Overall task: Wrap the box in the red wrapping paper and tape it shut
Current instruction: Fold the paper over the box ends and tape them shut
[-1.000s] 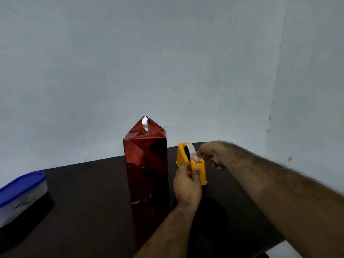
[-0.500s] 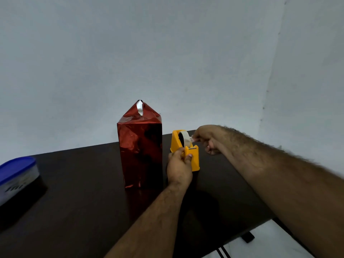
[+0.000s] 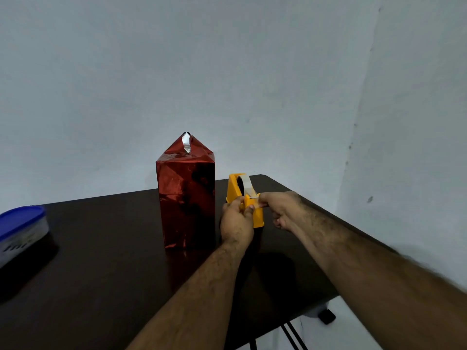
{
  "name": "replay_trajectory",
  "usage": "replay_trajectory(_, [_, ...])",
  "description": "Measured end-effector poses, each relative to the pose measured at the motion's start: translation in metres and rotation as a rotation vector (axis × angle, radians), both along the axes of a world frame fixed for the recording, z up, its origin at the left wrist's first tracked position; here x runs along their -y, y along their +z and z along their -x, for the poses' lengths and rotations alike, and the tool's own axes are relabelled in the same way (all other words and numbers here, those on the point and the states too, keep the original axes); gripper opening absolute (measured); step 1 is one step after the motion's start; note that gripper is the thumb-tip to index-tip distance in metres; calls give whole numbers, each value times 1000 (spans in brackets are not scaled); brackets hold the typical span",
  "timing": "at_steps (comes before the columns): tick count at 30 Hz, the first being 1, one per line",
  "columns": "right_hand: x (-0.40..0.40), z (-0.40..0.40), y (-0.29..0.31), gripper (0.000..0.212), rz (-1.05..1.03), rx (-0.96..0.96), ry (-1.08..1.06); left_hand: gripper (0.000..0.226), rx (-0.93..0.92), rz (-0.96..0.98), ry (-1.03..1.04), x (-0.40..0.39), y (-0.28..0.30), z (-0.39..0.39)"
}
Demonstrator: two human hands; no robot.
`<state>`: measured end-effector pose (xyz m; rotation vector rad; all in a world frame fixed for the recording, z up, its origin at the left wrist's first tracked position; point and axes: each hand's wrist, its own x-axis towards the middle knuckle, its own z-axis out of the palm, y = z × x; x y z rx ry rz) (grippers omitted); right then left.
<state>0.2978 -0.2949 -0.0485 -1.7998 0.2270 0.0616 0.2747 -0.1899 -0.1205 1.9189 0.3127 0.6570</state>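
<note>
Tall box in shiny red wrapping paper (image 3: 186, 198) upright on dark counter (image 3: 101, 261), peaked top flaps untaped; left hand (image 3: 236, 219) grip steadying yellow plastic tape dispenser (image 3: 243, 195), right hand (image 3: 280, 207) grip pinching tape end (image 3: 255, 201); final taping apparently left.

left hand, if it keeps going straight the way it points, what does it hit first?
The left hand points away from the person and already grips the yellow dispenser, so that comes first. The red box stands just left, probably off that line.

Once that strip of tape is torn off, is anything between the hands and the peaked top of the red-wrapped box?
Nothing visible blocks the way. The right hand pinches the tape at the yellow dispenser, which the left hand steadies. The wrapped box stands upright just left of the dispenser, and the space above its taped peak is open.
</note>
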Motion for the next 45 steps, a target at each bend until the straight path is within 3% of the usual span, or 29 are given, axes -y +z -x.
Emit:
replay_trajectory(5, [-1, 8, -10, 21, -108, -2, 4, 40, 15, -9, -11, -3, -1, 0])
replay_trajectory(8, [-2, 4, -10, 21, -52, 16, -2, 41, 15, 1, -18, -3, -1, 1])
replay_trajectory(10, [-3, 2, -1, 8, 73, 16, 28, 41, 9, 3, -17, -1, 1, 3])
replay_trajectory(14, [-5, -3, 28, 39, 387, -90, 180, 40, 10, 10, -29, -1, 2, 4])
replay_trajectory(18, [-5, 1, 16, 35, 677, -125, 201, 41, -2, -14, -14, -1, 5, 7])
replay_trajectory(21, [1, -3, 2, 21, 566, -74, 159, 42, 7, -7, -28, 0, 3, 6])
replay_trajectory(23, [3, -5, 8, 21, 330, -42, 115, 40, 22, 17, -21, 1, 1, 8])
replay_trajectory(27, [4, 3, 37, 21, 138, 4, 262, 36, 115, 70, 2, 7, 1, 18])
replay_trajectory(30, [10, 9, 57, 16, 21, 133, 374, 22, 257, 375, -49, 15, 13, 33])
replay_trajectory(33, [16, 18, 76, 9, -31, 272, 514, 28, 372, 612, -103, 16, 44, 54])
replay_trajectory(39, [17, 42, 92, 9, -72, 364, 714, 28, 416, 616, -70, -10, 93, 97])
replay_trajectory(45, [-2, 50, 98, 6, -64, 399, 809, 22, 287, 506, -129, -45, 124, 129])
